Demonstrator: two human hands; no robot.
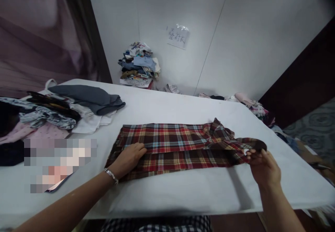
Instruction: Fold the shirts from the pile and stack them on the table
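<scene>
A red, brown and yellow plaid shirt (167,136) lies lengthwise on the white table, one long layer folded over another. My left hand (131,158), with a silver bracelet at the wrist, is on the shirt's left part, its fingers bent and closed on the edge of the upper layer. The left fingertips are partly hidden. At the shirt's narrow right end, my right hand (265,165) pinches the bunched cloth and holds it slightly above the table. Close to those fingers a small white spot, perhaps a label, shows.
Loose clothes, including a dark grey garment (89,96), heap on the table's left side. Nearer lies a pixelated object (60,169). A tall clothes stack (138,66) stands by the wall behind the white table (170,108). More clothes (251,104) lie past the right edge.
</scene>
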